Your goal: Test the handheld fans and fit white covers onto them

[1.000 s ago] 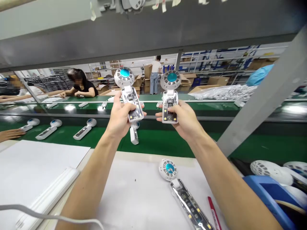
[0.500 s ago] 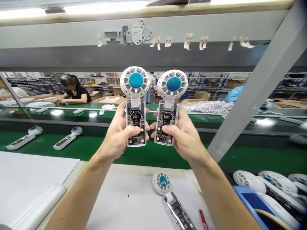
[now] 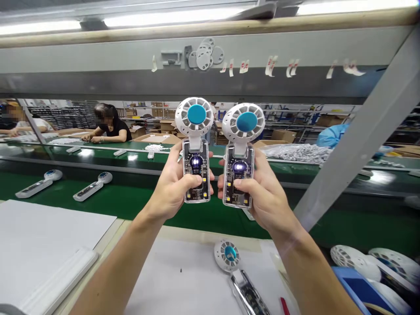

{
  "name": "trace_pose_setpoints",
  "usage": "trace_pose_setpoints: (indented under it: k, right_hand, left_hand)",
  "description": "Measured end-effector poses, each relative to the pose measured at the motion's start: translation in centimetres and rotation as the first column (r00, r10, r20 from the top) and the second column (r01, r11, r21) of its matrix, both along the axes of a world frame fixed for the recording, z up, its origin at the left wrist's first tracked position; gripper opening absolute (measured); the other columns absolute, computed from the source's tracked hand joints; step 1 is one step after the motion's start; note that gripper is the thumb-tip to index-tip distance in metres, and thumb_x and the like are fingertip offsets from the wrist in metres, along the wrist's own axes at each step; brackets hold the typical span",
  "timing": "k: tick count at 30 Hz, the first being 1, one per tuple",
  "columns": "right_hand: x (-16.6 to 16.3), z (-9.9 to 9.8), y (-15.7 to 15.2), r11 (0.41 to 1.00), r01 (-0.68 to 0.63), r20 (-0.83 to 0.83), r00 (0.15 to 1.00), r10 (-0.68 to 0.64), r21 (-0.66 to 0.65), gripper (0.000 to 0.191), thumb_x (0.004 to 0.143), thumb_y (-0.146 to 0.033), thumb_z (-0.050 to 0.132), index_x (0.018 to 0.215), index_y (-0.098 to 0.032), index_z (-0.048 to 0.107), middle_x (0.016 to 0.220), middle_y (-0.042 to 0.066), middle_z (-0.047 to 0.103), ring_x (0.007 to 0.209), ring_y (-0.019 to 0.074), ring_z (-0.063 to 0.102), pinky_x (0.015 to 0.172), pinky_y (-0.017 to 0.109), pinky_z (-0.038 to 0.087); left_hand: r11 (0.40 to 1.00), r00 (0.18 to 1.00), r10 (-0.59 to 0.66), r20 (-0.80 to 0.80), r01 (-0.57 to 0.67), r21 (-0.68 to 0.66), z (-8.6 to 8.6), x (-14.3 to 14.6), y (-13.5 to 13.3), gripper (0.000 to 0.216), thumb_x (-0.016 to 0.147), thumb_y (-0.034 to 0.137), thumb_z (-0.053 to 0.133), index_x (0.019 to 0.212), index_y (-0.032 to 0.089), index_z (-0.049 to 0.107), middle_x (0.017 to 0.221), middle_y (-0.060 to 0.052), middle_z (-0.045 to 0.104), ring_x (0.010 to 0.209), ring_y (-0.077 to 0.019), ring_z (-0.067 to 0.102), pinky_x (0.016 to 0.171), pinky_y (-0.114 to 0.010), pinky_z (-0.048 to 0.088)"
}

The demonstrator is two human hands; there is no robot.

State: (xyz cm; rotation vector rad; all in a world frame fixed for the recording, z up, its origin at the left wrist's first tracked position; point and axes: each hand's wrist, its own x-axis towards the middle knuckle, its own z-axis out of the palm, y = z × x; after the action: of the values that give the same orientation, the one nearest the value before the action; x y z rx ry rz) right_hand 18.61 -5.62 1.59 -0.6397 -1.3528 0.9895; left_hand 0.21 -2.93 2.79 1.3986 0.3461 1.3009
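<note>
My left hand (image 3: 170,188) is wrapped round the clear handle of a small handheld fan (image 3: 196,144) held upright, thumb on its front. My right hand (image 3: 265,194) grips a second, matching fan (image 3: 241,151) the same way, right beside the first. Both fans have white round heads with teal centres, and a small lit display glows on each handle. A third fan (image 3: 234,271) lies flat on the white sheet below my hands.
A green conveyor belt (image 3: 131,201) runs across in front, carrying two more fans (image 3: 92,186) at the left. A blue bin (image 3: 364,293) with white fan heads sits at lower right. A grey slanted beam (image 3: 357,131) crosses the right side. Other people work at a far table (image 3: 108,127).
Both hands have shifted slightly right and down in the picture with the fans still upright. The handle displays now glow bluish white instead of showing green digits.
</note>
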Motion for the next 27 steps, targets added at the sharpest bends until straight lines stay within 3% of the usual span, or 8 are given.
trace_pose_setpoints:
  k: [5, 10, 12, 16, 27]
  right_hand:
    - [0.07, 0.5, -0.37, 1.0, -0.011, 0.032, 0.999, 0.011, -0.006, 0.087, 0.082, -0.02, 0.067, 0.153, -0.033, 0.019, 0.096, 0.001, 0.07, 0.074, 0.019, 0.07, 0.066, 0.034, 0.063]
    - [0.14, 0.87, -0.77, 0.999, 0.01, 0.062, 0.998, -0.008, -0.033, 0.093, 0.074, -0.017, 0.071, 0.153, -0.033, 0.024, 0.106, 0.002, 0.068, 0.075, 0.0178, 0.07, 0.06, 0.029, 0.061]
    - [0.05, 0.82, -0.85, 0.999, 0.005, 0.056, 0.998, -0.003, -0.037, 0.092, 0.076, -0.02, 0.071, 0.153, -0.034, 0.024, 0.106, 0.002, 0.069, 0.076, 0.0176, 0.07, 0.061, 0.029, 0.061]
    - [-0.1, 0.65, -0.81, 0.998, -0.037, 0.046, 0.998, 0.039, -0.041, 0.08, 0.085, -0.026, 0.063, 0.154, -0.03, 0.024, 0.086, 0.001, 0.07, 0.064, 0.0177, 0.068, 0.056, 0.029, 0.059]
    - [-0.23, 0.37, -0.58, 0.999, -0.03, 0.025, 0.999, 0.031, -0.034, 0.082, 0.086, -0.025, 0.064, 0.154, -0.032, 0.02, 0.092, 0.002, 0.071, 0.066, 0.0176, 0.069, 0.058, 0.03, 0.06]
  left_hand:
    - [1.0, 1.0, -0.001, 0.031, 0.002, -0.029, 0.03, -0.13, -0.26, 0.069, 0.068, 0.016, 0.074, 0.129, 0.023, 0.042, 0.1, -0.005, 0.068, 0.07, -0.0193, 0.07, 0.062, -0.034, 0.06]
    - [0.999, 0.998, -0.014, 0.053, 0.016, -0.035, 0.07, -0.41, -0.42, 0.069, 0.065, 0.01, 0.07, 0.126, 0.021, 0.042, 0.089, -0.003, 0.068, 0.064, -0.0188, 0.068, 0.057, -0.029, 0.056]
    - [1.0, 0.998, -0.002, 0.065, 0.004, -0.031, 0.09, -0.41, -0.43, 0.067, 0.066, 0.011, 0.07, 0.126, 0.021, 0.042, 0.094, -0.004, 0.069, 0.066, -0.0186, 0.069, 0.06, -0.03, 0.058]
    - [0.998, 0.998, 0.016, 0.065, -0.012, -0.061, 0.12, -0.17, -0.47, 0.064, 0.07, 0.019, 0.073, 0.127, 0.021, 0.044, 0.097, -0.005, 0.069, 0.064, -0.017, 0.068, 0.057, -0.029, 0.057]
    - [0.997, 0.993, -0.031, 0.113, 0.039, -0.072, -0.21, -0.32, -0.28, 0.056, 0.073, 0.018, 0.07, 0.124, 0.02, 0.046, 0.089, -0.004, 0.069, 0.062, -0.018, 0.069, 0.054, -0.028, 0.055]
